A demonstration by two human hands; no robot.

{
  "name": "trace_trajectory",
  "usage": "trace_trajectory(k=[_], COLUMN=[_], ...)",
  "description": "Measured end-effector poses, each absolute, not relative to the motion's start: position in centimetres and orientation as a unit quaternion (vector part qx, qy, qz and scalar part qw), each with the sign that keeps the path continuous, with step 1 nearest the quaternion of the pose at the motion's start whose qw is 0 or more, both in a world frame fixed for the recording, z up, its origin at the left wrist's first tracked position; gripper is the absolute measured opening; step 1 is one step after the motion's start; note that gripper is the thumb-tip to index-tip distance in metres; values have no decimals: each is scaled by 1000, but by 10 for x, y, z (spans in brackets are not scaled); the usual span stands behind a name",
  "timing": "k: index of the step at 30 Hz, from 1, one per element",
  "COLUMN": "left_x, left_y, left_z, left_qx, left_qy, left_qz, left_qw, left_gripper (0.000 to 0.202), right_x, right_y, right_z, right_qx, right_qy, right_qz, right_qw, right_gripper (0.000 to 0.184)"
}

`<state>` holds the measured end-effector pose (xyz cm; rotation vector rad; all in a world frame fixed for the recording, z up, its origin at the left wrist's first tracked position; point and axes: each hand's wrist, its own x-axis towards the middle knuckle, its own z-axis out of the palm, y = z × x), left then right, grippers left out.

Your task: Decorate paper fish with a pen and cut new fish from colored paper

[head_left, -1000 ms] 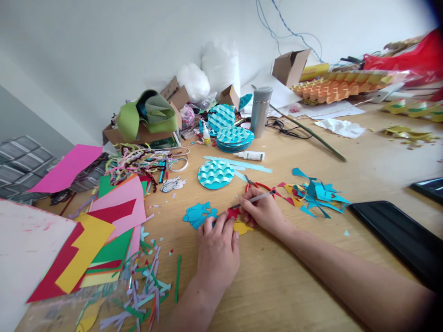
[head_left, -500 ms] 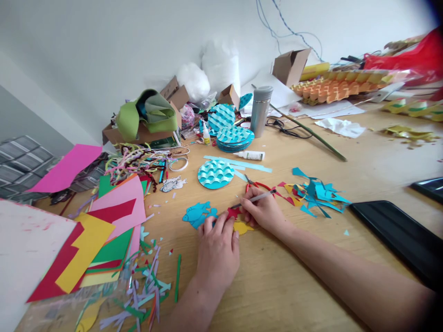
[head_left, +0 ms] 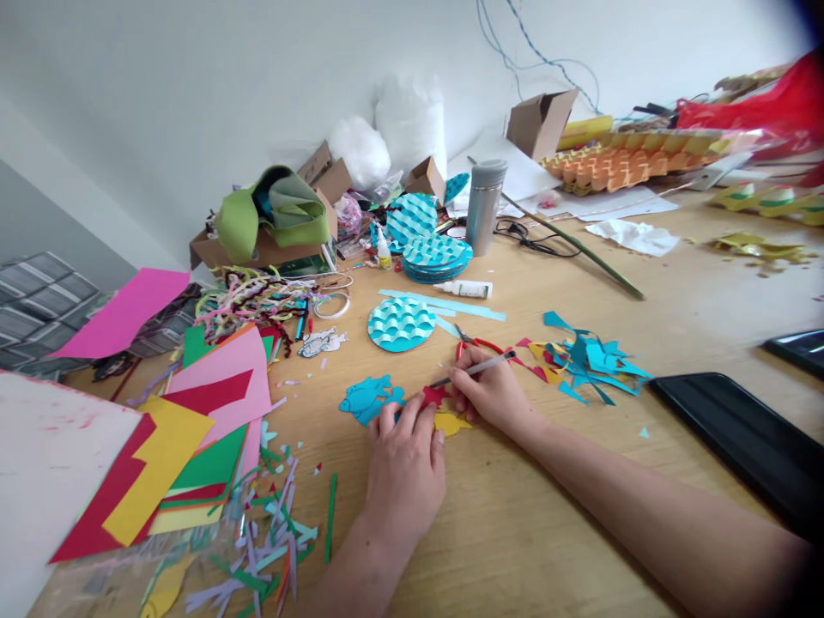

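Observation:
My right hand [head_left: 493, 393] is closed around a grey pen [head_left: 486, 365], its tip down at a small red paper cutout [head_left: 436, 396]. My left hand [head_left: 407, 446] lies with fingers flat on the table, fingertips at the red cutout's near edge. Just left of those fingers are blue paper fish [head_left: 366, 397], partly under them. A yellow paper fish [head_left: 451, 423] rests between my two hands. Behind the right hand lie red-handled scissors [head_left: 464, 345], partly hidden by it.
A wavy-patterned turquoise disc [head_left: 402, 324] lies ahead, near a glue bottle [head_left: 464, 288] and a grey tumbler [head_left: 485, 208]. Blue paper scraps [head_left: 596, 360] and a black phone [head_left: 727, 438] are to the right. Coloured paper sheets [head_left: 222, 378] and cut strips [head_left: 276, 541] cover the left.

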<state>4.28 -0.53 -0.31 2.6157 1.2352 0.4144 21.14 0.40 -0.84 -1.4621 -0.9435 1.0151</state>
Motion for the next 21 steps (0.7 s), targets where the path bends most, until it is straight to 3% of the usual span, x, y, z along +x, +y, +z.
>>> trace_trajectory(k=[21], left_x=[44], left_y=[-5], left_z=[-1], left_qx=[889], left_qy=[422], left_qz=[142], left_qw=[112], left_gripper=[37], right_x=[213], right_y=[2], right_z=[-10], right_qx=[-620], right_qy=[-380], right_qz=[405], right_qw=[554], right_gripper=[18])
